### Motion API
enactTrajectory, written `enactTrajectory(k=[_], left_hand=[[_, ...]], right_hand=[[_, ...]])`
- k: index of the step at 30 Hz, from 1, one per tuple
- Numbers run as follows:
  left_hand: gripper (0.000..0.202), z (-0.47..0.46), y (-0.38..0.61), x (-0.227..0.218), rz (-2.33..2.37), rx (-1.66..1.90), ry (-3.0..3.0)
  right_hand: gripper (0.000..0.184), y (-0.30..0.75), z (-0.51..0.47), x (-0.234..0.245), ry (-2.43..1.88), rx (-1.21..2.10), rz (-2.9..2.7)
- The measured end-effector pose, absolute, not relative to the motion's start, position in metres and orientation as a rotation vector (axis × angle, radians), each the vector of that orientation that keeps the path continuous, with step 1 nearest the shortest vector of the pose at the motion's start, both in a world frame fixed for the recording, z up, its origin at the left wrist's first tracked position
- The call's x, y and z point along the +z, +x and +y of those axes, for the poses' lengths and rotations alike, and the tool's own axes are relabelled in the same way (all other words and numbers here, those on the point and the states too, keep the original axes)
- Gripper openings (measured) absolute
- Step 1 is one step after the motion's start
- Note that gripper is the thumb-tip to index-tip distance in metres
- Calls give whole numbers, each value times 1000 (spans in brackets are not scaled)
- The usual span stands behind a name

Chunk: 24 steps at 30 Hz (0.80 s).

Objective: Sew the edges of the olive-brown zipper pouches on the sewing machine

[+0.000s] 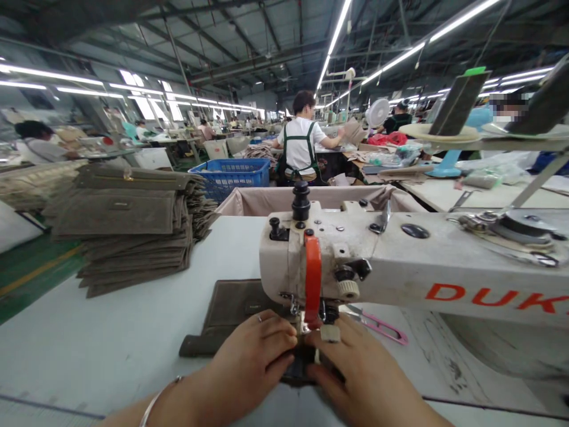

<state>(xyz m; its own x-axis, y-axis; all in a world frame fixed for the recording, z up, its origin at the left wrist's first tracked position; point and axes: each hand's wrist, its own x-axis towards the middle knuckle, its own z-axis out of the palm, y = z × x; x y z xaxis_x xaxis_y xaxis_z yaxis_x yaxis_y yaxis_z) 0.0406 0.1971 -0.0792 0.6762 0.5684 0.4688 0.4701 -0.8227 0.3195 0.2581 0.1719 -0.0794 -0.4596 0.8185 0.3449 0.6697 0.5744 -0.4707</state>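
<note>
A dark grey-brown fabric panel (231,305) with a small label lies under the head of a white sewing machine (391,255), its near edge folded or rolled. My left hand (251,359) is closed on the near part of the panel, left of the needle area, with fingers bent and thumb close to them. My right hand (355,365) grips the work at the right of the presser foot, its fingertips partly hidden behind machine parts. An orange-red guard (312,279) hangs down in front of the needle. The exact stitching spot is hidden by my fingers.
A tall stack of similar panels (128,219) stands on the left of the white table (133,350). Pink thread snips (386,329) lie behind my right hand. Beyond the machine are a cloth-lined bin (267,198), a blue crate (240,173) and a person (300,142) facing away.
</note>
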Motion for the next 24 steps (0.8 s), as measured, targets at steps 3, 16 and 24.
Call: enactTrajectory(k=[3,16,24], left_hand=[[21,194,46,-80,828,866,2825],[17,213,49,-85,893,853,2813],[10,222,52,-84,955,909,2696]], right_hand=[[33,253,171,-86,-1031,404,-2248],[23,247,178,-92,-1106,135,-2204],[24,246,185,-100,-1189,106,-2193]])
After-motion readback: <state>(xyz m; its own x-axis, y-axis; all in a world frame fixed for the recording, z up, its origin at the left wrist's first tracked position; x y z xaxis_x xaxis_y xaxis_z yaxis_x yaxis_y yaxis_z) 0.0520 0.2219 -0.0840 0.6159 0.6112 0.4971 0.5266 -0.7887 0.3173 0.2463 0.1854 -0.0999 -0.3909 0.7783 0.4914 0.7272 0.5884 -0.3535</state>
